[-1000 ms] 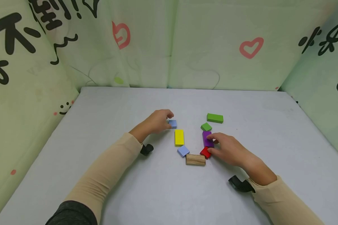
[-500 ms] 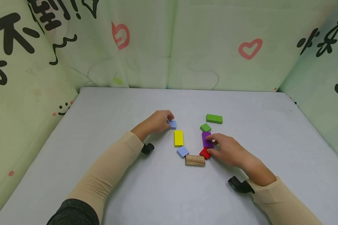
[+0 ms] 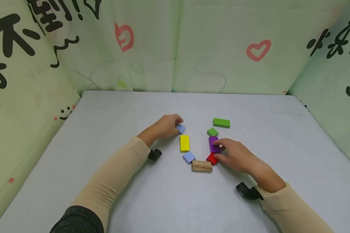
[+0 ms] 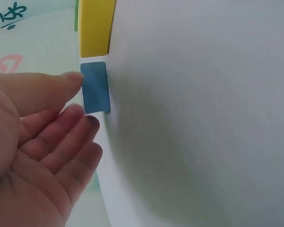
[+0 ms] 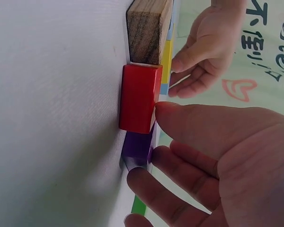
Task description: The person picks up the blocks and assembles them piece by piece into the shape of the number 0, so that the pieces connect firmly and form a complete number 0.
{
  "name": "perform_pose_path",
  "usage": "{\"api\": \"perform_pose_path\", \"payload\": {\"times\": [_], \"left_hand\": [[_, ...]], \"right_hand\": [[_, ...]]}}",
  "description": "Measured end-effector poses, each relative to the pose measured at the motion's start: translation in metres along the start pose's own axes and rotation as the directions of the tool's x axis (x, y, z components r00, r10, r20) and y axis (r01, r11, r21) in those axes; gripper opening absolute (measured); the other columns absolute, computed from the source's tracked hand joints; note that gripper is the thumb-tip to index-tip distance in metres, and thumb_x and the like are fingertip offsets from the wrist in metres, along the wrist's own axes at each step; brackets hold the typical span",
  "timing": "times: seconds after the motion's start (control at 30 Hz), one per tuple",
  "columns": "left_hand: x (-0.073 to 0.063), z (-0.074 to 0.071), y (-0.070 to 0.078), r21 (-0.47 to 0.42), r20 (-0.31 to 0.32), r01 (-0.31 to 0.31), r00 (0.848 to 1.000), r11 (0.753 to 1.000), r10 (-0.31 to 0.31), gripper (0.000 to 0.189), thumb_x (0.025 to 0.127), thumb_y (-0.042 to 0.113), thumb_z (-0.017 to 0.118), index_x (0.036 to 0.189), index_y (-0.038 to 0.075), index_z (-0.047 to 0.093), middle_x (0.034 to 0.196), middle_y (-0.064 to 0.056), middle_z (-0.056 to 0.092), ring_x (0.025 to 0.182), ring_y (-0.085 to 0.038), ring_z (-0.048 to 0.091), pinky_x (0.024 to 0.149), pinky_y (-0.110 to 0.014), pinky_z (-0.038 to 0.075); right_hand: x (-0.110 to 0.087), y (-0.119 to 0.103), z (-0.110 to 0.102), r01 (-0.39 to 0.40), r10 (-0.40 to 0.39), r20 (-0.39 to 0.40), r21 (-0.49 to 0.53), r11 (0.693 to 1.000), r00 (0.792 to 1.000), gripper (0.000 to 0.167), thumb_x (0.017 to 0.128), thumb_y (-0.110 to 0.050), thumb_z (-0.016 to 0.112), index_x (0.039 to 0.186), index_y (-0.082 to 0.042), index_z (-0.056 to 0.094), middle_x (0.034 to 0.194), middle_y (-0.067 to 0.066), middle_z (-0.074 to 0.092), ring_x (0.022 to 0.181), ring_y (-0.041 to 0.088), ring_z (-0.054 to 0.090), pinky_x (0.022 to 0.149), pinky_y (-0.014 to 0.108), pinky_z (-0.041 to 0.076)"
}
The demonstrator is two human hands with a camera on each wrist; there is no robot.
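My left hand [image 3: 167, 125] pinches a small blue block [image 3: 180, 129] between thumb and fingertips, just beyond a yellow block [image 3: 185, 143]. In the left wrist view the blue block [image 4: 95, 87] lies turned end-on near the yellow block [image 4: 95, 28], thumb at its edge. With relaxed fingers, my right hand [image 3: 236, 154] touches two blocks: the thumb is against a red block [image 5: 140, 98], and a fingertip is at a purple block [image 5: 139, 146]. A second blue block [image 3: 189, 157] and a wood-grained block [image 3: 202, 166] close the near end of the row.
A small green block [image 3: 212, 132] sits beyond the purple one, and a longer green block [image 3: 221, 123] lies behind it. The white table [image 3: 151, 200] is enclosed by pale green curtains [image 3: 204, 45] with printed hearts and writing.
My left fingers have closed on the far blue block, turned it askew and shifted it slightly right. The right hand stays at the red and purple blocks.
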State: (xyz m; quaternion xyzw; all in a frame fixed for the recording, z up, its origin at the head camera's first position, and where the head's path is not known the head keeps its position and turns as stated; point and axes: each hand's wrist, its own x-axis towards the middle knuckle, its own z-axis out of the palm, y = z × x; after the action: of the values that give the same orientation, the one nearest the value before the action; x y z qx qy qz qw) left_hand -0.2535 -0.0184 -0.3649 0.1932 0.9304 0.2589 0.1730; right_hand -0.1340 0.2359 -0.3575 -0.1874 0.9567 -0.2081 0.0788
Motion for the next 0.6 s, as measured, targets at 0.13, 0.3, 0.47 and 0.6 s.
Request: {"api": "perform_pose_path", "payload": {"times": [0.13,0.3,0.47,0.6], "left_hand": [[-0.0011,0.0018,0.0037,0.017,-0.035,0.030,0.999,0.999,-0.029,0.042,0.095,0.017,0.071,0.134,0.006,0.057,0.129,-0.007,0.060,0.114,-0.021,0.055,0.102,-0.033,0.044],[-0.0014,0.0040,0.0072,0.030,-0.063,0.057,0.996,0.998,-0.055,0.041,0.094,0.020,0.072,0.130,0.006,0.059,0.125,-0.006,0.061,0.109,-0.021,0.055,0.100,-0.033,0.046],[-0.0007,0.0050,0.0080,0.006,-0.058,0.060,0.996,0.998,-0.060,0.039,0.095,0.018,0.072,0.130,0.006,0.059,0.125,-0.007,0.061,0.109,-0.021,0.055,0.101,-0.033,0.045],[-0.0002,0.0055,0.0075,-0.006,-0.056,0.064,0.996,0.998,-0.064,0.038,0.095,0.017,0.071,0.130,0.007,0.059,0.126,-0.006,0.061,0.110,-0.021,0.055,0.101,-0.033,0.045]], "right_hand": [[0.0002,0.0001,0.0002,-0.002,0.002,0.000,-0.004,1.000,1.000,0.042,0.093,-0.013,0.070,0.128,0.006,0.058,0.122,0.019,0.062,0.111,0.036,0.060,0.096,0.053,0.048],[0.0002,-0.0005,0.0001,-0.002,0.002,0.001,-0.004,1.000,1.000,0.042,0.093,-0.012,0.070,0.128,0.006,0.058,0.122,0.020,0.062,0.111,0.037,0.060,0.096,0.054,0.047],[-0.0001,-0.0010,-0.0003,-0.004,0.004,0.001,-0.003,1.000,1.000,0.042,0.093,-0.012,0.070,0.128,0.007,0.058,0.123,0.021,0.062,0.111,0.037,0.060,0.096,0.054,0.047],[-0.0001,-0.0012,-0.0005,-0.006,0.006,0.004,-0.007,1.000,1.000,0.042,0.093,-0.013,0.070,0.128,0.006,0.058,0.123,0.021,0.062,0.111,0.037,0.060,0.096,0.054,0.047]]}}
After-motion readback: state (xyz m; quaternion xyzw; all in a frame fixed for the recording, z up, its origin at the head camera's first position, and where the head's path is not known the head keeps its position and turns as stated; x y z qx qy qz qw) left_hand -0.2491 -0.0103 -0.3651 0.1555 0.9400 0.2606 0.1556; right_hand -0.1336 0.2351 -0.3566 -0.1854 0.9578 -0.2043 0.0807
